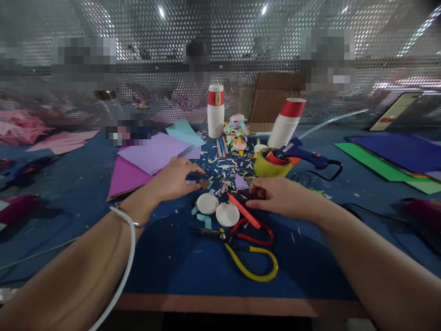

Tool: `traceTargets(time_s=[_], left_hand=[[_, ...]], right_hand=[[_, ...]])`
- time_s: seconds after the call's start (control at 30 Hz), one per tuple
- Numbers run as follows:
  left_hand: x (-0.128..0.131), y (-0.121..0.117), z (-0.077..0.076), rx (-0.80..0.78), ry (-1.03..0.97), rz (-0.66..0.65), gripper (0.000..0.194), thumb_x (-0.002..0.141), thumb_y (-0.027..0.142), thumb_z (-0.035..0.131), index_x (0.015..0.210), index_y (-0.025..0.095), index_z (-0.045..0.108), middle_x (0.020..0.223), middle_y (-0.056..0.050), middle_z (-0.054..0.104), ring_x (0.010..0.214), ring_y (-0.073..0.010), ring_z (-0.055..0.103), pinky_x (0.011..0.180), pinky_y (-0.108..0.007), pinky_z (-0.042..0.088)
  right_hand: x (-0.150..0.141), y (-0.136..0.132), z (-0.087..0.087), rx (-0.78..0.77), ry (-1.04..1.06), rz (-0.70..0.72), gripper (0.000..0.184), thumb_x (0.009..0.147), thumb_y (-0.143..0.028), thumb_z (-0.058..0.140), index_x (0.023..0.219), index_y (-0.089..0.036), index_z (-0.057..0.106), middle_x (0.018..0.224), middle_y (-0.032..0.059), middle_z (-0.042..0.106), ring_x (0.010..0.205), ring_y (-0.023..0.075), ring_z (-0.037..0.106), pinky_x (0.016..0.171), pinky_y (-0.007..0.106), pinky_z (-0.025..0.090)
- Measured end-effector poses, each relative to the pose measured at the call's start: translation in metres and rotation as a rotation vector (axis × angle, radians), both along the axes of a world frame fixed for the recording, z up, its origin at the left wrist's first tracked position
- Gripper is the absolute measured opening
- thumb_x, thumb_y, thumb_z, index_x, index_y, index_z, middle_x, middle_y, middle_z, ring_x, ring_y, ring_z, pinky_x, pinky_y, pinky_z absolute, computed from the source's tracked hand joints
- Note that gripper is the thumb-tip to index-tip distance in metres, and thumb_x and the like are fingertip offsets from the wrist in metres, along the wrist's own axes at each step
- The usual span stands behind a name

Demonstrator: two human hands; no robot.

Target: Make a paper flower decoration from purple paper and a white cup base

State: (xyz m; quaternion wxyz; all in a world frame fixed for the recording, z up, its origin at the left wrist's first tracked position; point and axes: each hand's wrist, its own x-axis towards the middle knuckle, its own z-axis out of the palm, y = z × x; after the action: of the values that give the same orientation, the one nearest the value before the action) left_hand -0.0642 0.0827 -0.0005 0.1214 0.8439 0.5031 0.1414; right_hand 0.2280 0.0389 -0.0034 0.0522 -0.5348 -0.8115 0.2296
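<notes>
My left hand (176, 180) is open, thumb and fingers apart, low over the paper scraps beside a small brown cardboard piece (204, 184). Across from it, my right hand (277, 196) has curled fingers, with the thumb apart from them over a dark patch. A purple paper scrap (240, 182) and an orange-red stick-like piece (244, 210) are nearest to it. Between and below the hands lie two white paper discs (207, 203), with light blue paper bits (204, 221) around them. Scissors (223, 236) with one red and one yellow handle lie spread in front of me.
Behind stand two stacks of paper cups (216, 120) and a scrap-covered cup (237, 131). A blue glue gun (301, 152) rests on a yellow tape roll (272, 168). Purple sheets (156, 149) lie left, blue and green sheets (396, 151) right. A perforated metal screen (234, 41) rises behind.
</notes>
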Motion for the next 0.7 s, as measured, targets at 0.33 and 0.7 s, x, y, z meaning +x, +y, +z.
traceTargets(time_s=[0.33, 0.7], left_hand=[[0.008, 0.004, -0.006, -0.118, -0.199, -0.037, 0.018, 0.063, 0.019, 0.080, 0.079, 0.022, 0.072, 0.086, -0.005, 0.068, 0.089, -0.0273, 0.059, 0.088, -0.042, 0.040], [0.011, 0.005, -0.013, -0.318, -0.511, 0.037, 0.018, 0.064, 0.021, 0.079, 0.080, 0.020, 0.070, 0.075, -0.004, 0.071, 0.072, -0.0221, 0.066, 0.070, -0.035, 0.049]], right_hand=[[-0.018, 0.016, -0.019, 0.233, 0.064, -0.138, 0.017, 0.090, -0.036, 0.061, 0.088, -0.019, 0.060, 0.090, 0.0079, 0.070, 0.076, 0.0201, 0.061, 0.066, 0.032, 0.039], [-0.024, 0.031, -0.030, 0.182, 0.117, -0.165, 0.014, 0.083, -0.033, 0.065, 0.084, -0.020, 0.061, 0.081, 0.0044, 0.068, 0.073, 0.0175, 0.060, 0.063, 0.030, 0.040]])
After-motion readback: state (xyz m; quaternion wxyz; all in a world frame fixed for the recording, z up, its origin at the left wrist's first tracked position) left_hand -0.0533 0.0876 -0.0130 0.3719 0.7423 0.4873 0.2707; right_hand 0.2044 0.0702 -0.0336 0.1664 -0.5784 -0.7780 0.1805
